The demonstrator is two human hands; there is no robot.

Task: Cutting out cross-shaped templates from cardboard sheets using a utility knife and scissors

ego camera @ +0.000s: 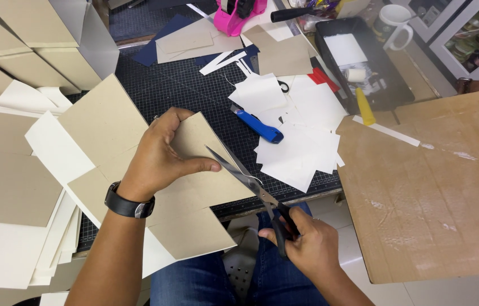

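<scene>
grey card sheet pinched in left hand; right hand clenched on scissors, blades open at card edge.

A blue utility knife lies on the dark cutting mat, beside a loose heap of white paper sheets. A pink tape dispenser stands at the far edge. To the right, a black tray holds white paper, with a white mug behind it and a yellow tool just beside it. Stacks of board fill the left side. A large brown cardboard sheet lies on the right.
</scene>
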